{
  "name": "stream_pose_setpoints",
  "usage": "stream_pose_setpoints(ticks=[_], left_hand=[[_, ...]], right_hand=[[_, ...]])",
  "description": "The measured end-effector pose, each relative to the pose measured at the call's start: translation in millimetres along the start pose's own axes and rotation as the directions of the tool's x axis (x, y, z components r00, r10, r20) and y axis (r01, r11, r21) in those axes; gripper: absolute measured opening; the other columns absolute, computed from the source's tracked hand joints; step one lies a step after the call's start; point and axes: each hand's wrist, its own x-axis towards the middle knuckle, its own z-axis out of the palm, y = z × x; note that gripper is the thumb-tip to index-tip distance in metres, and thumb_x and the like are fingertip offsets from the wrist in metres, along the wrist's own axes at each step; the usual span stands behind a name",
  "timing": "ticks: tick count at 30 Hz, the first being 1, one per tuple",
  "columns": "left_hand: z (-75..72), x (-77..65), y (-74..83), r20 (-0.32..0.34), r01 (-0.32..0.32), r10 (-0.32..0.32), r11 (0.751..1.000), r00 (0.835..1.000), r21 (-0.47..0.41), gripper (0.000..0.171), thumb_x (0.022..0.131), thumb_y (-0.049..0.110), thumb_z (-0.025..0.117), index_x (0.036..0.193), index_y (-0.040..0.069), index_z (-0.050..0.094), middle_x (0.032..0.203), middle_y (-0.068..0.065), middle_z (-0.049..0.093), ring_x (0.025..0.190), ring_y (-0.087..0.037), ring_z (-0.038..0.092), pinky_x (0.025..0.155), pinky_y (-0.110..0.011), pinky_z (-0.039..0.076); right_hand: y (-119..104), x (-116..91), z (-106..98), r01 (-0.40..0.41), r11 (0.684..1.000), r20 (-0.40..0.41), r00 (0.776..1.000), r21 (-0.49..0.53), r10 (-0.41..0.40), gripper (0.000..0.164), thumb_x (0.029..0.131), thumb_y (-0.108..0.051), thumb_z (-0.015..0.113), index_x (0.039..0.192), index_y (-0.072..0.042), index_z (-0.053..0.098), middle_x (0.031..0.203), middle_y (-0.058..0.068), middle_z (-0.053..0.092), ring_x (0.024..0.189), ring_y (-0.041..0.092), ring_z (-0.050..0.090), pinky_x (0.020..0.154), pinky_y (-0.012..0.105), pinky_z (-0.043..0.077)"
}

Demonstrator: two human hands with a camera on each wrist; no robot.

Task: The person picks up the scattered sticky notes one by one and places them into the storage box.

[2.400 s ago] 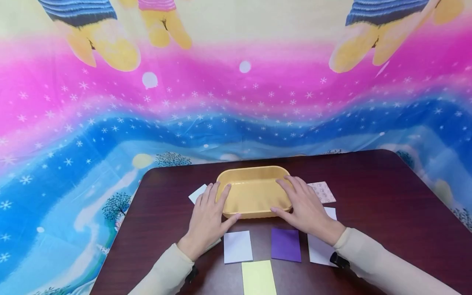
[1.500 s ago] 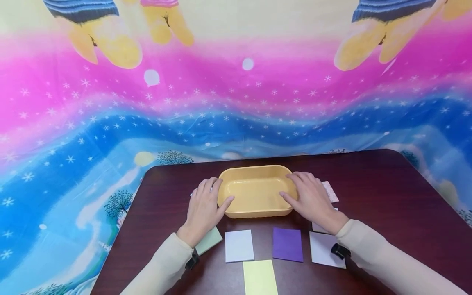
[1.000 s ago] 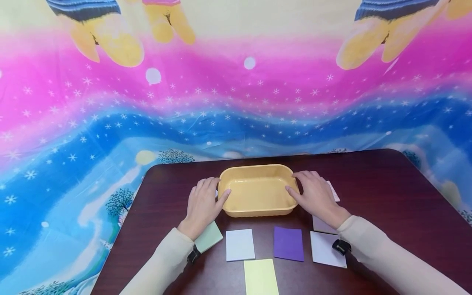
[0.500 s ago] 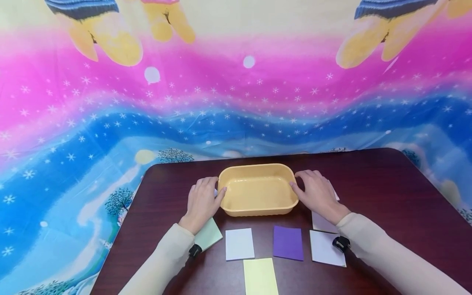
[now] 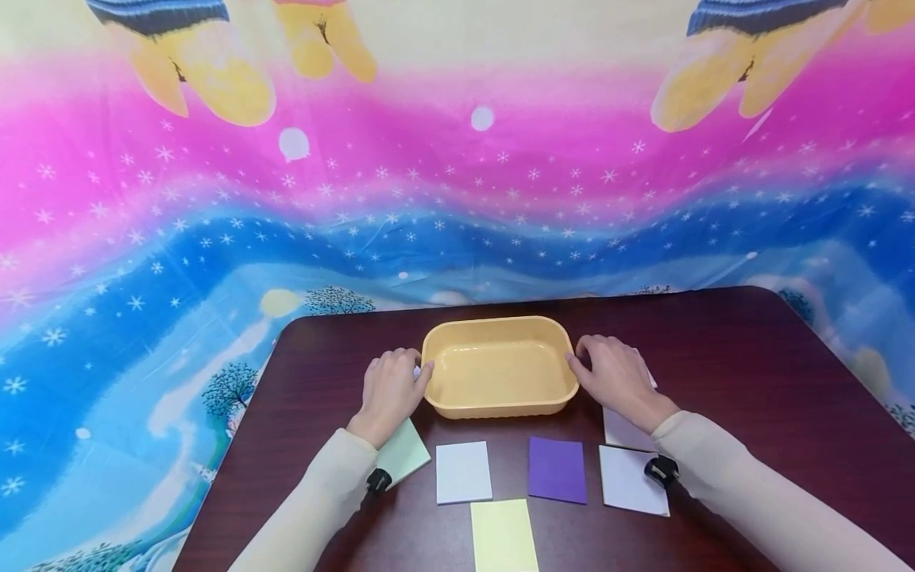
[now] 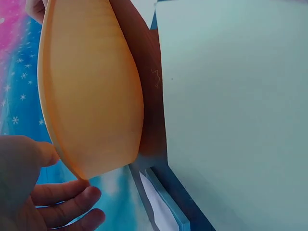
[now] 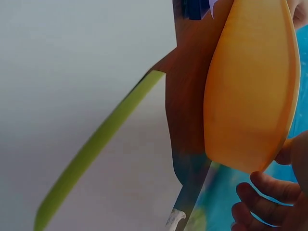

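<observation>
Pinching one tray (image 5: 500,373) at both ends, left hand (image 5: 389,389) and right hand (image 5: 616,380) partly hide four pads (image 5: 409,453); one yellow pad (image 5: 503,535) is cropped.

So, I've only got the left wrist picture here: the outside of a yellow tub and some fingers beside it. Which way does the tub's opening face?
Observer: Upward; the head view looks down into the yellow tub.

Operator: Oh, neat. And is there anything darker among those pale squares on the table?

Observer: Yes, a purple square lies on the person's side of the tub.

Operator: Fancy that! Is it the one closest to the person?

Observer: No, that's a pale yellow square, cut off by the bottom edge of the head picture.
</observation>
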Motion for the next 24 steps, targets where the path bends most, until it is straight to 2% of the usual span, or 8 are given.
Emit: stream_pose_setpoints(ticks=[9, 24], left_hand=[[7.2, 0.1, -1.7, 0.020, 0.008, -0.009, 0.999, 1.000, 0.032, 0.030, 0.091, 0.032, 0.053, 0.080, 0.010, 0.069, 0.072, -0.003, 0.066, 0.067, -0.023, 0.060, 0.064, -0.040, 0.047], [9.7, 3.8, 0.0, 0.015, -0.005, 0.003, 0.996, 1.000, 0.086, 0.029, 0.091, 0.030, 0.054, 0.076, 0.009, 0.068, 0.067, -0.003, 0.060, 0.064, -0.022, 0.057, 0.060, -0.039, 0.047]], right_hand=[[-2.7, 0.3, 1.9, 0.001, 1.000, 0.017, 1.000, 0.024, -0.001, 0.024, 0.088, -0.027, 0.059, 0.068, -0.014, 0.054, 0.058, 0.000, 0.044, 0.051, 0.014, 0.042, 0.043, 0.029, 0.036], [-3.1, 4.1, 2.2, -0.010, 0.999, 0.030, 1.000, 0.031, 0.009, 0.023, 0.088, -0.025, 0.058, 0.068, -0.014, 0.053, 0.058, 0.001, 0.044, 0.052, 0.015, 0.042, 0.045, 0.030, 0.037]])
